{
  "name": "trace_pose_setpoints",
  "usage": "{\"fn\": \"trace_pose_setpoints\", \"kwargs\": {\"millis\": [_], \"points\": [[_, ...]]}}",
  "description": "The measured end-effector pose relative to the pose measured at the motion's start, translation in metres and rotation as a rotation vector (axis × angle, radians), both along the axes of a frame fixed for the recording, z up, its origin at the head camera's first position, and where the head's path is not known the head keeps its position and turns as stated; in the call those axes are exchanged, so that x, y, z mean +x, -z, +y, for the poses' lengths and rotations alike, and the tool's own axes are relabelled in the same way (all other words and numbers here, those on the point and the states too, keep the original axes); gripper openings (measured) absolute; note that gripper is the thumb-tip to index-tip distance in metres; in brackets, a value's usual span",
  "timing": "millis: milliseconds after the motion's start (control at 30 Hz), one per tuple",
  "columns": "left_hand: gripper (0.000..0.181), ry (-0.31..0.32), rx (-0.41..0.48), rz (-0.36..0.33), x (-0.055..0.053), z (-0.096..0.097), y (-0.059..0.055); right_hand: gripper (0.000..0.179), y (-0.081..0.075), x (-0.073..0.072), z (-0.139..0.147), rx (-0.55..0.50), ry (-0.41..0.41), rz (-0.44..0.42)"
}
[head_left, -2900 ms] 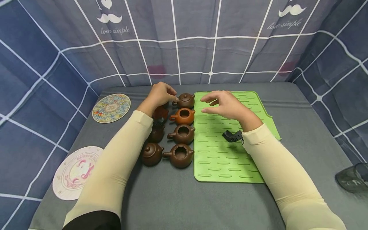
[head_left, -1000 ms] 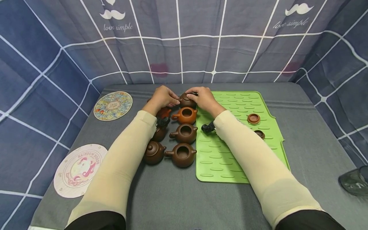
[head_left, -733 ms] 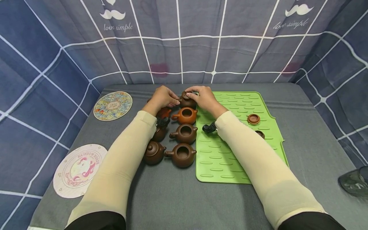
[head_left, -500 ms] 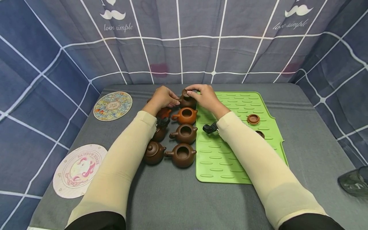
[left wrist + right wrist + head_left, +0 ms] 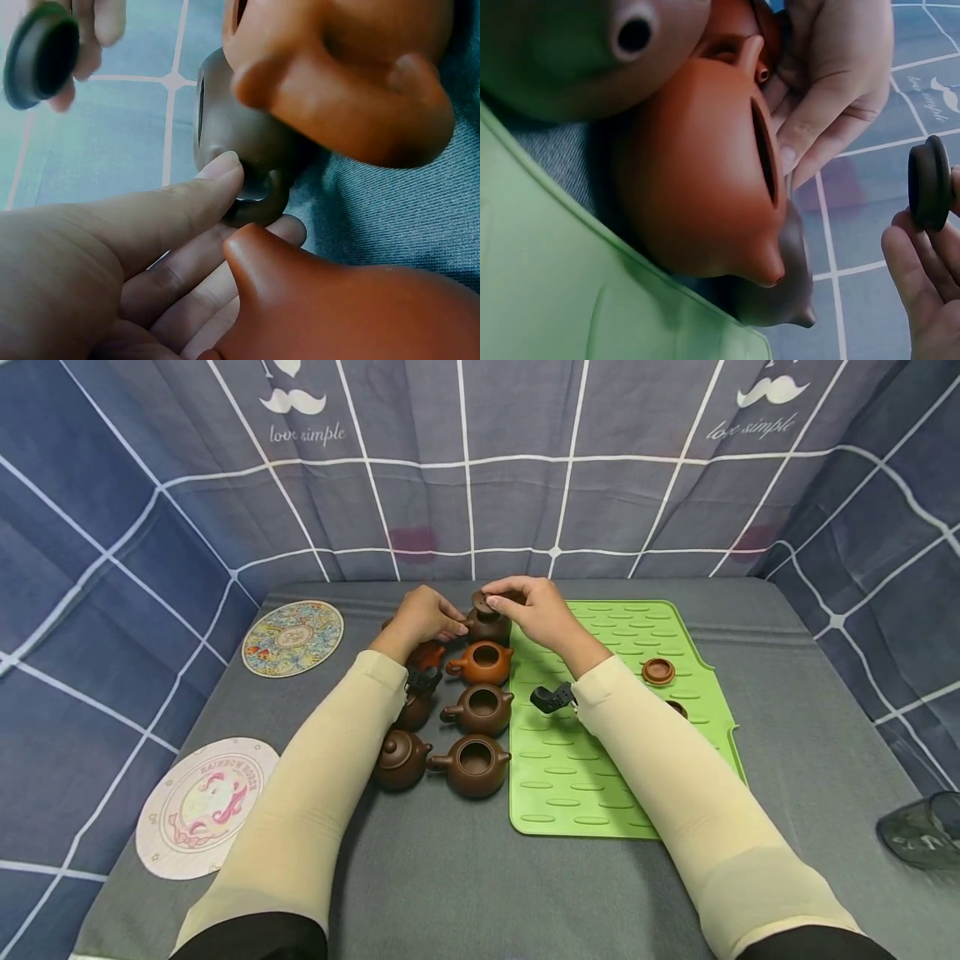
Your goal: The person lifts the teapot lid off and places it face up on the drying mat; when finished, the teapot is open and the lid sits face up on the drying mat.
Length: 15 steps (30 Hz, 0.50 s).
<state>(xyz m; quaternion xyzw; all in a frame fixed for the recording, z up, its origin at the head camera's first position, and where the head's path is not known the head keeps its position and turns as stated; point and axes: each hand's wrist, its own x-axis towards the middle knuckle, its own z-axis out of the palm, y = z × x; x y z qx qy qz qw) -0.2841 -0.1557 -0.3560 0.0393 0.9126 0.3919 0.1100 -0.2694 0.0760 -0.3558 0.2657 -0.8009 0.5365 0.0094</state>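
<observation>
At the far end of the right-hand column of teapots, a dark brown teapot point(image 5: 489, 628) stands on the table. My left hand point(image 5: 423, 620) pinches its handle, with the thumb point(image 5: 199, 196) in front in the left wrist view. My right hand point(image 5: 546, 614) holds the teapot's lid point(image 5: 482, 602) by its top, just above the pot. The right wrist view shows the lid point(image 5: 928, 184) apart from any pot. Nearer stand an orange-brown teapot point(image 5: 480, 675) and two brown teapots, all lidless, their openings facing up.
A left column has a lidded brown teapot point(image 5: 401, 764) and others partly hidden by my left arm. On the green mat point(image 5: 555, 777) lie a reddish lid point(image 5: 658, 672) and a darker one point(image 5: 677, 708). Two round mats lie left; a dark glass point(image 5: 918, 831) stands right.
My right hand has come left from over the green mat, taken hold of the far teapot's lid and raised it off the pot. The left hand has stayed at the handle.
</observation>
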Motion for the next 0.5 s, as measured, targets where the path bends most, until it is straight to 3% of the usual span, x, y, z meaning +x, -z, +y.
{"fn": "trace_pose_setpoints", "kwargs": {"millis": [200,500], "points": [[0.020,-0.003,-0.009,0.005,0.000,0.001,0.000,0.024,0.003,0.001,0.004,-0.145,-0.063,-0.096],[0.019,-0.003,-0.004,0.012,-0.001,0.000,0.001,0.042,0.012,0.002,0.020,-0.206,-0.150,-0.233]]}}
